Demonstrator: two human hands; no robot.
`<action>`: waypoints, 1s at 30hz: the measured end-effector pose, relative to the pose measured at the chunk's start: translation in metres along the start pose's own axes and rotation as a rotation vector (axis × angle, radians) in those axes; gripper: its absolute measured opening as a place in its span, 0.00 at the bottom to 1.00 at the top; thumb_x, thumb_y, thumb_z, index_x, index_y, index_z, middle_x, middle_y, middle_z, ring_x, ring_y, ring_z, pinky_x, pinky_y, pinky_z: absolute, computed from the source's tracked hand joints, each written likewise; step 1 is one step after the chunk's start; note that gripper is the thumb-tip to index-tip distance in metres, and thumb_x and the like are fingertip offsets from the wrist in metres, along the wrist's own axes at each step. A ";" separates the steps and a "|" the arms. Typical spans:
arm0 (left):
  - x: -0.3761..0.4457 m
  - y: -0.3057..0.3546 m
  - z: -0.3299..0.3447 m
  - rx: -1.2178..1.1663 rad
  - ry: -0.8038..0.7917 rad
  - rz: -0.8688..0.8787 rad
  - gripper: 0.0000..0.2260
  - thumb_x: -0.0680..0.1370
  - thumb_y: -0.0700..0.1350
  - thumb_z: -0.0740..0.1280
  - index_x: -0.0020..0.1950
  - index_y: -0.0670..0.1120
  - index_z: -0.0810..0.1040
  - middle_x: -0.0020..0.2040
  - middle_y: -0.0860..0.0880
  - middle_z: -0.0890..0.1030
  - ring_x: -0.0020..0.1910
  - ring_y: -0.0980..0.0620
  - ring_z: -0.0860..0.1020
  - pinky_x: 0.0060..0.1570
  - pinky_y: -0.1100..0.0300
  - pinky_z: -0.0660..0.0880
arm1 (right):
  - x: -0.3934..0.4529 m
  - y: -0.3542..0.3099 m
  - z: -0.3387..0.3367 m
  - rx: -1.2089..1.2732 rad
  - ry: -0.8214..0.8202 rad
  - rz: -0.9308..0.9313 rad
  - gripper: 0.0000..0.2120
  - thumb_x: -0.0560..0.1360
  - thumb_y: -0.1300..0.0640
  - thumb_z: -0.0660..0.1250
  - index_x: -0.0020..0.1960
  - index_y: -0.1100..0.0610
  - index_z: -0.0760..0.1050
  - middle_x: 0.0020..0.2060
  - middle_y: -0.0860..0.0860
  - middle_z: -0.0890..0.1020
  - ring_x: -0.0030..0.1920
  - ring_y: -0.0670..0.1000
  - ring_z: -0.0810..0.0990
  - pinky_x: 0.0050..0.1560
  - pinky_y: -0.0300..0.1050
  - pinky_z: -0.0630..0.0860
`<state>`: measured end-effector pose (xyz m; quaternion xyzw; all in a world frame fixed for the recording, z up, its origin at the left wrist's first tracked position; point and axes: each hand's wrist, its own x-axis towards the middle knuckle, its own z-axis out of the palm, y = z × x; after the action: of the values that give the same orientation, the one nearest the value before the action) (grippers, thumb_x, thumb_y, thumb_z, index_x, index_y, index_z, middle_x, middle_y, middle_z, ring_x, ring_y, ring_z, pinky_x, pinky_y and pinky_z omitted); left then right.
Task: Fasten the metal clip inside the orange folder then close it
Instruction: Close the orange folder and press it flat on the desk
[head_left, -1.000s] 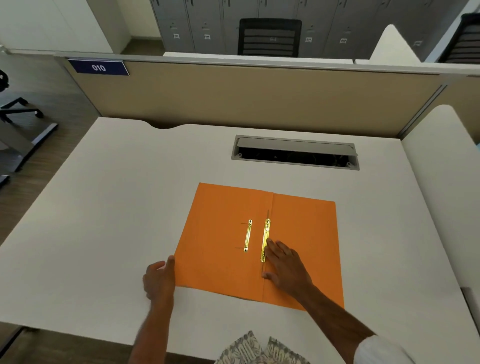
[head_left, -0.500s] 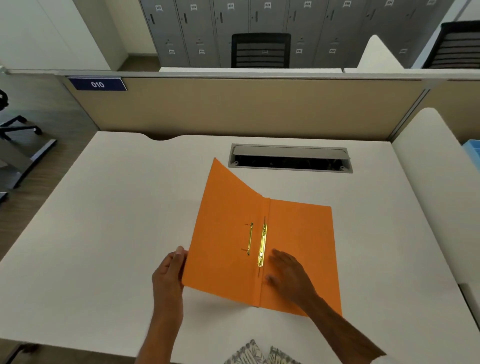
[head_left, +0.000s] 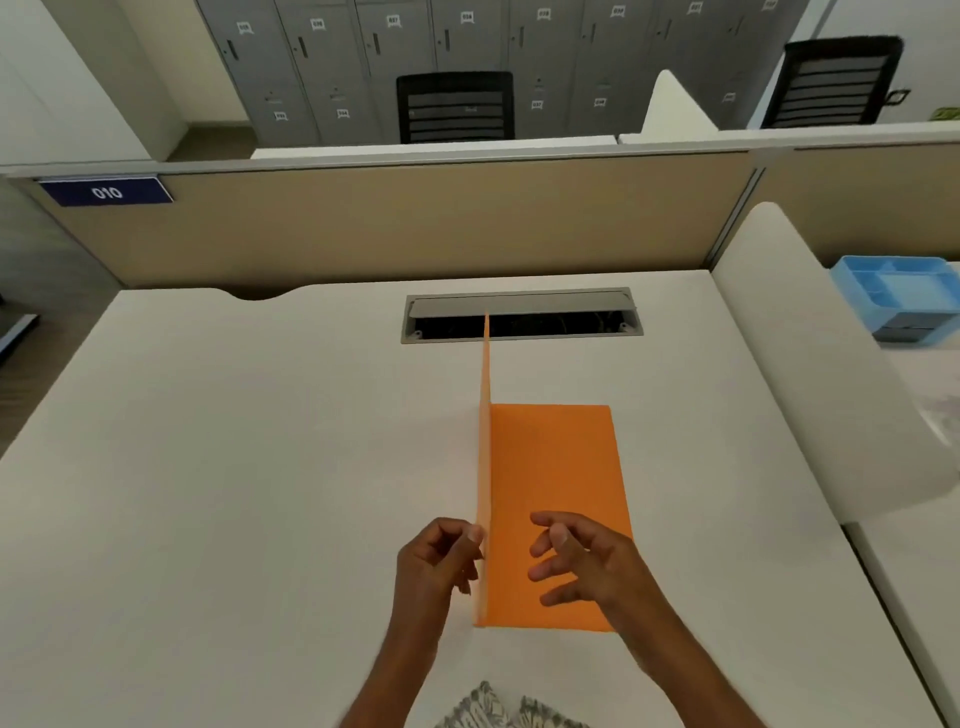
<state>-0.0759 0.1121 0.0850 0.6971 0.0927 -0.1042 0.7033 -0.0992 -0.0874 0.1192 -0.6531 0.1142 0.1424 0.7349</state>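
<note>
Left hand (head_left: 441, 558) pinches upright orange folder (head_left: 556, 514) cover, right hand (head_left: 582, 561) spread, on white desk (head_left: 234, 467).

The orange folder (head_left: 556, 499) looks like matt card, lying on a smooth, matt white desk (head_left: 234, 467)

Left hand (head_left: 436, 564): bare, no rings or watch.
Right hand (head_left: 582, 561): bare too.
Forearms: uncovered, no sleeves showing.
Clothing (head_left: 498, 709): grey-and-white leafy patterned fabric, bottom edge.
</note>
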 end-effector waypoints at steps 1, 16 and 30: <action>0.001 -0.003 0.005 0.029 -0.020 0.001 0.15 0.70 0.58 0.72 0.43 0.47 0.83 0.39 0.42 0.84 0.35 0.44 0.80 0.35 0.52 0.77 | -0.004 -0.004 -0.001 0.012 0.025 -0.001 0.18 0.72 0.40 0.71 0.58 0.49 0.81 0.43 0.53 0.83 0.44 0.58 0.85 0.38 0.52 0.83; 0.015 -0.086 0.050 0.791 -0.195 0.340 0.13 0.76 0.51 0.68 0.60 0.54 0.76 0.65 0.57 0.74 0.65 0.57 0.71 0.65 0.56 0.72 | -0.022 0.050 -0.098 -0.190 0.428 0.149 0.08 0.78 0.59 0.68 0.53 0.50 0.82 0.42 0.58 0.84 0.38 0.58 0.85 0.30 0.51 0.82; 0.023 -0.142 0.040 1.246 -0.381 0.213 0.37 0.76 0.70 0.47 0.77 0.56 0.35 0.79 0.53 0.33 0.78 0.52 0.34 0.77 0.53 0.37 | 0.018 0.131 -0.092 -1.268 0.203 0.009 0.35 0.68 0.53 0.77 0.71 0.56 0.69 0.74 0.55 0.67 0.67 0.59 0.74 0.58 0.55 0.79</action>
<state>-0.0930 0.0704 -0.0571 0.9485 -0.1804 -0.1895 0.1788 -0.1275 -0.1635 -0.0197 -0.9706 0.0798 0.1230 0.1909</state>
